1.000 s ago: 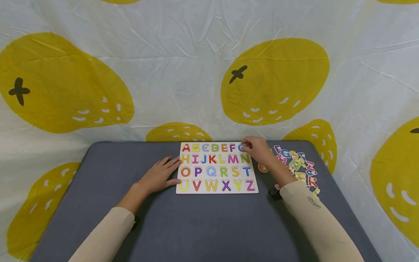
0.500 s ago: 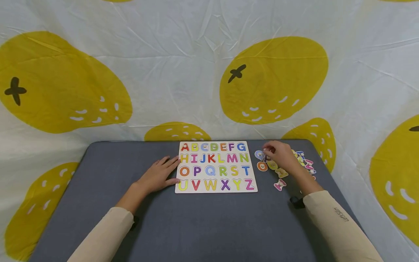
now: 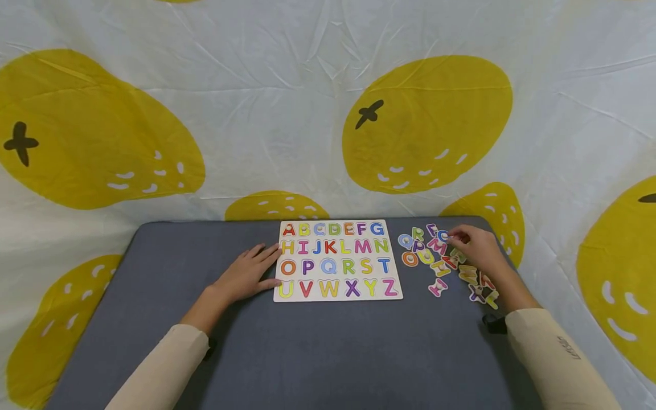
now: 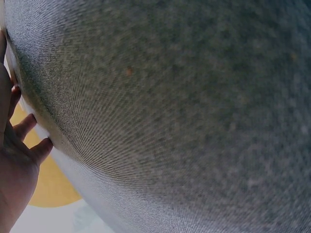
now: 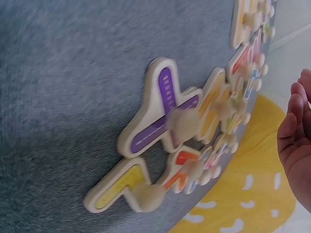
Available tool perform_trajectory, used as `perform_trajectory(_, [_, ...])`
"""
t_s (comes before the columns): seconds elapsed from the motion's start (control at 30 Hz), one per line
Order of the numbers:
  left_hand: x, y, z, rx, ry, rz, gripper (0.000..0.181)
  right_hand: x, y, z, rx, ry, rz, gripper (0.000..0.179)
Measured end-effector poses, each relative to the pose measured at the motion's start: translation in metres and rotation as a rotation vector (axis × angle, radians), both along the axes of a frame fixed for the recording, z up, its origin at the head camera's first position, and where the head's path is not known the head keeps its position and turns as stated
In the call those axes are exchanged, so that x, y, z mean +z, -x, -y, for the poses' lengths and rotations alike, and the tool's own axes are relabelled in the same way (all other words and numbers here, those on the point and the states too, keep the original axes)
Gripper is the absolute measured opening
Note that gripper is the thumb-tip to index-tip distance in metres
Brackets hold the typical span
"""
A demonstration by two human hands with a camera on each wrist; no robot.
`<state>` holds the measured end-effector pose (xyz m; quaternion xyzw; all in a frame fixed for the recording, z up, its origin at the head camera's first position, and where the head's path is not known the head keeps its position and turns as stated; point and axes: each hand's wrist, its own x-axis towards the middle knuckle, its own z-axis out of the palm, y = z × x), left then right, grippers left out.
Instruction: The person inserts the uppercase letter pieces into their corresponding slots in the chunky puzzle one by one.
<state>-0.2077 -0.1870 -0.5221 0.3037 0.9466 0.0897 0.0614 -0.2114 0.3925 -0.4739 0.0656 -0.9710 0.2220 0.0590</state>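
Observation:
A wooden alphabet puzzle board [image 3: 338,296] lies at the back middle of the table in the head view. Knobs show on the letters at the left of its top row. My left hand [image 3: 245,275] rests along the board's left edge with its fingers spread. To the right of the board, the fingertips of my right hand [image 3: 474,247] pinch the blue letter G piece [image 3: 442,234] at its right side, among the loose letters. The fingers hide the piece's knob. In the right wrist view the right hand [image 5: 297,141] shows curled fingers at the right edge.
Loose knobbed letters lie right of the board, including a pink I [image 3: 438,287], an orange O [image 3: 409,259] and a purple X [image 5: 165,104]. Some overlap. A curtain with yellow fruit prints [image 3: 427,125] hangs behind the dark cloth-covered table [image 3: 328,353].
My right hand has moved right, from the board's top right corner, past the light blue Q, to the blue G piece. The left hand stays at the board's left edge.

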Motion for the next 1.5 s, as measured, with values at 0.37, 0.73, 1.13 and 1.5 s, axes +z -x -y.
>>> perform_trajectory(0.37, [-0.001,0.0,0.001,0.003,-0.007,-0.003,0.088,-0.012,0.026,-0.001,-0.004,-0.007,0.129,0.035])
perform_trajectory(0.73, [-0.001,0.0,-0.001,-0.006,-0.011,-0.006,0.087,-0.019,0.056,0.017,-0.082,-0.086,0.249,0.028])
perform_trajectory(1.13, [0.0,0.0,0.0,-0.004,-0.003,-0.004,0.088,-0.02,0.061,0.026,-0.102,-0.053,0.237,0.022])
perform_trajectory(1.5, [0.001,-0.001,0.0,0.007,-0.004,0.006,0.087,-0.007,0.059,0.055,0.006,0.005,0.115,0.017])
